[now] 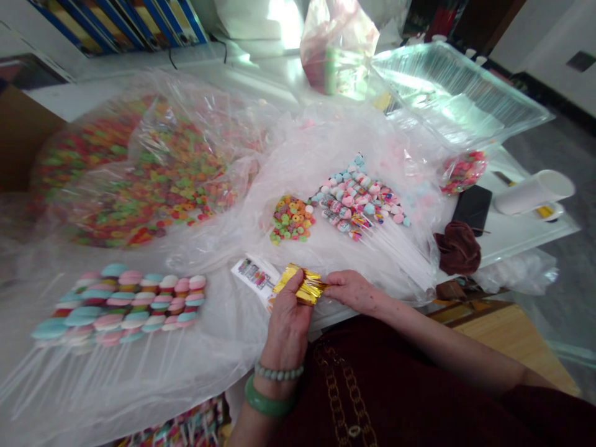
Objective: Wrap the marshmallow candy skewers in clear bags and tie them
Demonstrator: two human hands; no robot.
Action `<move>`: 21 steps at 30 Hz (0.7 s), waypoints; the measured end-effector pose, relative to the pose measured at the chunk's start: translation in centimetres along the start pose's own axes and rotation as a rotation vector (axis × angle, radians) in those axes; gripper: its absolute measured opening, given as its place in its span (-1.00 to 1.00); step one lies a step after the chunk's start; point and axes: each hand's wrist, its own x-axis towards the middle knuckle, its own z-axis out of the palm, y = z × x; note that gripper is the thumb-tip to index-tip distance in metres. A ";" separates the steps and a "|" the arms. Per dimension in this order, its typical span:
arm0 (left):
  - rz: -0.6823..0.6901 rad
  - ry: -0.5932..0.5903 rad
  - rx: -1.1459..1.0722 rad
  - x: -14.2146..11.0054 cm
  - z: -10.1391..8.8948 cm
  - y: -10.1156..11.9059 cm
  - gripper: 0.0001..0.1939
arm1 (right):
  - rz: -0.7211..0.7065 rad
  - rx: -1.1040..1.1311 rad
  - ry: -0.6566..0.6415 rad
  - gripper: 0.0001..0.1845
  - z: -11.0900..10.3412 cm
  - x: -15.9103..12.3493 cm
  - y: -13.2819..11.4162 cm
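Observation:
A bundle of shiny gold twist ties (302, 284) lies in my left hand (289, 316), the thumb pressed on top of it. The fingers of my right hand (356, 292) pinch at the bundle's right end; whether they grip one tie or several I cannot tell. Just beyond my left hand is a printed paper card (251, 276), partly covered by the bundle. Candy skewers with pink, white and blue marshmallows (139, 304) lie in rows at the left, their sticks toward me. Wrapped candy skewers (356, 195) are piled beyond my right hand, beside loose ring gummies (292, 218).
Large clear bags of colourful ring gummies (177, 167) fill the back left. A clear plastic bin (465, 93) stands at the back right. At the right edge are a white cup (535, 192), a dark flat object (472, 208) and a brown cloth (459, 248). Plastic sheeting covers the table.

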 end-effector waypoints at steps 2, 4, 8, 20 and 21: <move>-0.001 0.003 -0.022 0.0 0.0 0.5 -0.89 | 0.018 0.032 -0.047 -0.79 -0.6 -0.5 0.2; 0.003 0.008 -0.024 -0.1 0.0 1.2 -0.91 | 0.020 0.063 -0.086 -0.78 -1.5 -1.1 0.7; 0.006 -0.012 -0.018 -0.6 0.1 2.0 -0.90 | 0.021 0.259 -0.104 -0.79 -3.7 -2.6 1.3; -0.154 -0.226 -0.030 -2.5 0.6 1.2 -0.77 | -0.082 -0.270 0.303 -0.80 0.4 -0.7 -2.4; -0.141 -0.189 -0.006 -2.4 0.5 1.3 -0.74 | -0.103 -0.315 0.286 -0.78 0.8 -0.8 -2.6</move>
